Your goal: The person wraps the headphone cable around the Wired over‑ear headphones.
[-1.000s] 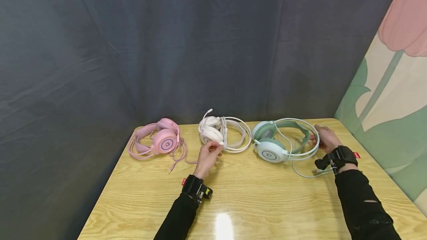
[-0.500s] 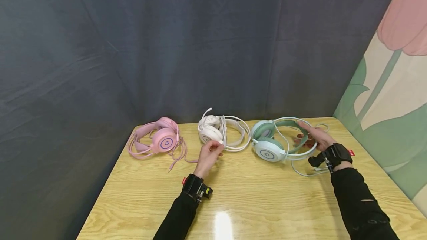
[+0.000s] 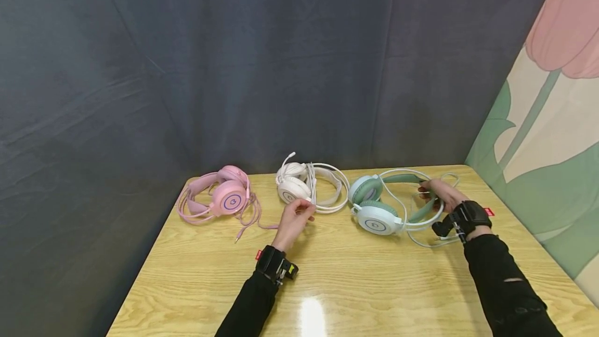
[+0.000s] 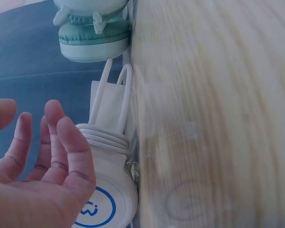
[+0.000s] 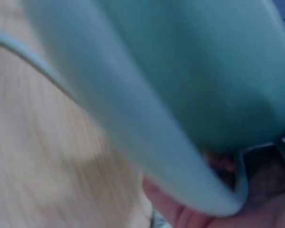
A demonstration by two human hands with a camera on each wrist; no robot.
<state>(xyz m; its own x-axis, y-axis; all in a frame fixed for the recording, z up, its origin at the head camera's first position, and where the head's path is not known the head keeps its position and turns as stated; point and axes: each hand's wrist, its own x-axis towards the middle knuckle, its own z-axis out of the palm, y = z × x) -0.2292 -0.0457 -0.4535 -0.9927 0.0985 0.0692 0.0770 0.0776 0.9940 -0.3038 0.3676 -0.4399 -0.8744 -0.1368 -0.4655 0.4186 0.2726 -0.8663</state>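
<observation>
Green-and-white headphones (image 3: 376, 220) lie at the right of the wooden table, and my right hand (image 3: 444, 195) grips them by the headband. In the right wrist view, the blurred green headband (image 5: 194, 71) fills much of the picture, with part of the right hand (image 5: 180, 209) under its end. My left hand (image 3: 295, 220) is just in front of the white headset (image 3: 294, 189), whose cable is wound round it. Loosely bent, the fingers of the left hand (image 4: 47, 175) hold nothing in the left wrist view, beside the white ear cup (image 4: 126, 194).
A pink headset (image 3: 230, 202) with a loose cable and a bare plug sits at the left on the wooden table (image 3: 365, 285). Behind the table hangs a dark curtain (image 3: 281, 66). A flower-patterned wall (image 3: 538, 170) borders the right side. A thin cable (image 3: 430, 245) trails near the right wrist.
My right hand has shifted left and taken hold of the headband. The green-and-white headphones have turned slightly, their ear cups moving a little left and nearer. The left hand stays in place.
</observation>
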